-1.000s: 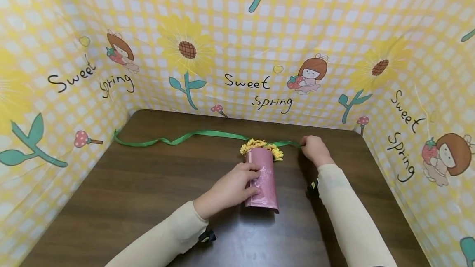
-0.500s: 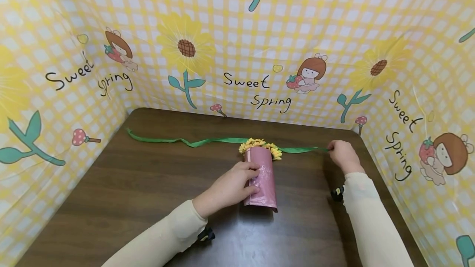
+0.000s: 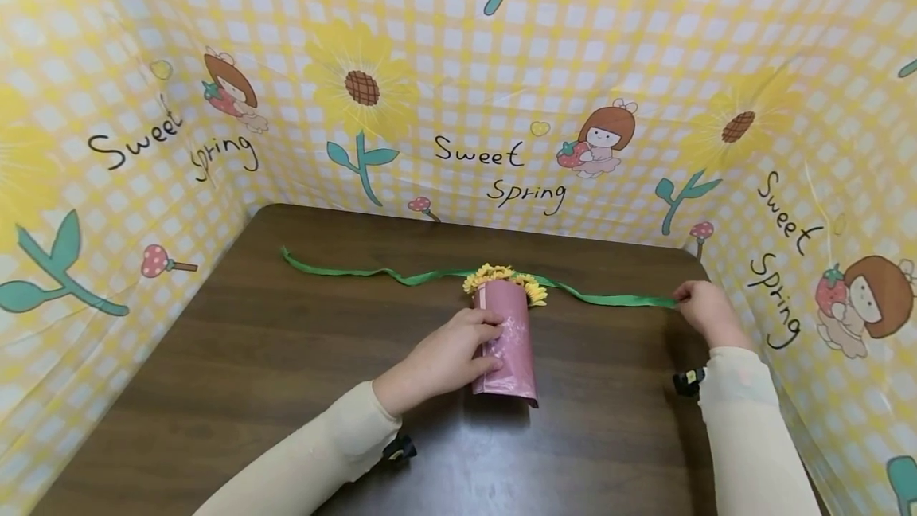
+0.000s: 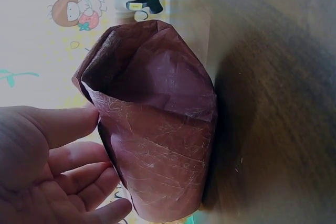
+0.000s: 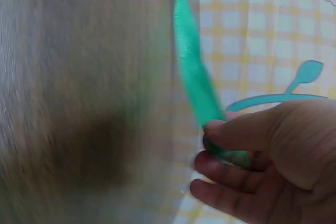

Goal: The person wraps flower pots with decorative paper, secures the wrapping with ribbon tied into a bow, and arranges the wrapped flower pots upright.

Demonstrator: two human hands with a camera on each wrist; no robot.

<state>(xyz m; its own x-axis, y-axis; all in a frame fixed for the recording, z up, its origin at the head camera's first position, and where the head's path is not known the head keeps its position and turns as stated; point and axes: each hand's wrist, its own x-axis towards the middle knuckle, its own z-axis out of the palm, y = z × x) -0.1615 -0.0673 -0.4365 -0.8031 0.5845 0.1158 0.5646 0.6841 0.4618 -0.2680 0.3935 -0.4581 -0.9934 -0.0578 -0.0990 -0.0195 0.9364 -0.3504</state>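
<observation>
A bouquet of yellow flowers [image 3: 536, 293] in a pink paper wrap [image 3: 513, 349] lies mid-table, blossoms toward the back. My left hand [image 3: 447, 347] holds the wrap from its left side, fingertips on the paper. The left wrist view shows the wrap's hollow lower end [image 4: 157, 77], with the thumb at its rim. A long green ribbon [image 3: 623, 300] runs behind the flowers, which hide part of it. My right hand [image 3: 709, 313] pinches the ribbon's right end between thumb and fingers, as the right wrist view also shows.
The dark wooden table [image 3: 286, 341] has a yellow-checked printed cloth [image 3: 458, 86] standing around its back and sides. The ribbon's loose left end [image 3: 286, 253] lies near the back left. My right hand is close to the table's right edge.
My right hand has moved right, drawing the ribbon along behind the flowers; its loose left end has slid right. The left hand and bouquet have stayed in place.
</observation>
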